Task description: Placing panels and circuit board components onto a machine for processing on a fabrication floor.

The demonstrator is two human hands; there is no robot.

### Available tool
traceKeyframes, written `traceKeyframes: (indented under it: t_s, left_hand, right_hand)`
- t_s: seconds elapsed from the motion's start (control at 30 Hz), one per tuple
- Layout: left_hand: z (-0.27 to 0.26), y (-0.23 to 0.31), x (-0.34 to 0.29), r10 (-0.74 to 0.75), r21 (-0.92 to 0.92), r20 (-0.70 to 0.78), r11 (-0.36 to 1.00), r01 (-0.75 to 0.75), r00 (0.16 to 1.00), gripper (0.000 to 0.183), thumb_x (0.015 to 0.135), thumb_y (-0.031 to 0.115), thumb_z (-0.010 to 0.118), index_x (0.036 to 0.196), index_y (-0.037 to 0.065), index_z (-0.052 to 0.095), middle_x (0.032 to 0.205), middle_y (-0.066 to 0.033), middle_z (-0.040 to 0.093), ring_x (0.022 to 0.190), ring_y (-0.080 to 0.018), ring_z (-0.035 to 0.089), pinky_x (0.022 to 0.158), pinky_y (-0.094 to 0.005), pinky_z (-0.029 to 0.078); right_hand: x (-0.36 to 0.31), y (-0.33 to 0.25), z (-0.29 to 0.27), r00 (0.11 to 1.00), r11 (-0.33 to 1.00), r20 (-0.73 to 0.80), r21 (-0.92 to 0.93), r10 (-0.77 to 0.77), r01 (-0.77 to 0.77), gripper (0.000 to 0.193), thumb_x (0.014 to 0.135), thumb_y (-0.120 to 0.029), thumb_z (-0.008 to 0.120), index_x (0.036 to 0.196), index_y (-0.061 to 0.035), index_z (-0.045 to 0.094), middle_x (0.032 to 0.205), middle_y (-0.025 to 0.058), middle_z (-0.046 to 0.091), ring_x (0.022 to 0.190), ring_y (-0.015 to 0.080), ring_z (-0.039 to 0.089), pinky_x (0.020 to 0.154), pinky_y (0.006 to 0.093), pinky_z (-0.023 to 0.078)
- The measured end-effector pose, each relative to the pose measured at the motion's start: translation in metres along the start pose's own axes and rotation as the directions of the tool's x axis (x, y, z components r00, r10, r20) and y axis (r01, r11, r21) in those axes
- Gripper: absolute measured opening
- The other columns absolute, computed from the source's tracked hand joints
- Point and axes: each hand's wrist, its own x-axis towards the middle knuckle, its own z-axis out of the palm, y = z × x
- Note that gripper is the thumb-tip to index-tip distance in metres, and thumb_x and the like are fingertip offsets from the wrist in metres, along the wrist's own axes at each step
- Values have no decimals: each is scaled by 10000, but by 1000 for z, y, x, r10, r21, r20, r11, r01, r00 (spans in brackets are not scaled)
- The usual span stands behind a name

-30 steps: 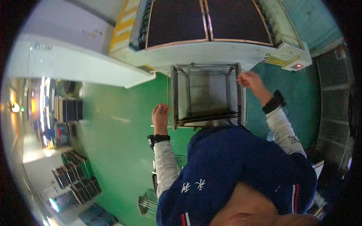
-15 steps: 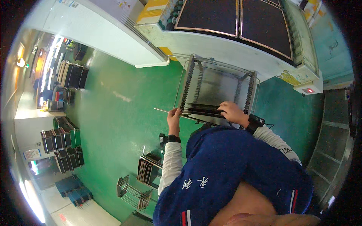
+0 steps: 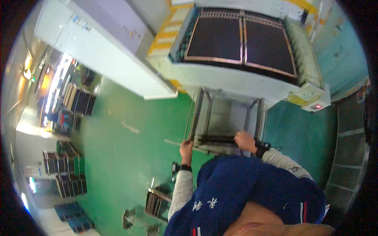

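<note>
A metal rack on the floor with slotted side posts stands right in front of me. My left hand is closed at its near left corner, the fingers around the frame where a thin metal rod sticks out to the left. A few thin dark panels stand on edge in the near part of the rack. My right hand is closed on the top edge of these panels, near their right end. Blur hides the fingertips and how many panels they grip.
Beyond the rack stands a roller conveyor machine carrying two dark, copper-edged panels. A white cabinet is at the far left. Smaller racks stand on the green floor at lower left; grey shelving lines the right.
The whole view has tilted up, so the rack and machine sit lower in it. My right hand's fingers have curled in on the panels. My left hand stays at the rack's corner.
</note>
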Motion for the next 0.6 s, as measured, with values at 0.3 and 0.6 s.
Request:
traceKeyframes:
  t_s: [0.3,0.6]
  left_hand:
    - [9,-5,-10,3,-198,43,980,5,999,233,817,110,734,994,-4,634,946,-76,653,880,-145,601,791,-294,495]
    - [11,-15,3,-13,-264,56,964,27,998,271,815,92,744,1039,12,612,935,-52,644,840,-138,604,766,-273,493]
  right_hand:
    - [-12,23,20,998,997,20,34,61,-62,171,770,-163,584,835,-128,738,847,97,661,775,343,636,659,487,517]
    - [-7,37,48,1000,992,10,-125,-8,9,99,772,-200,638,823,-149,706,832,60,607,762,296,593,620,478,491]
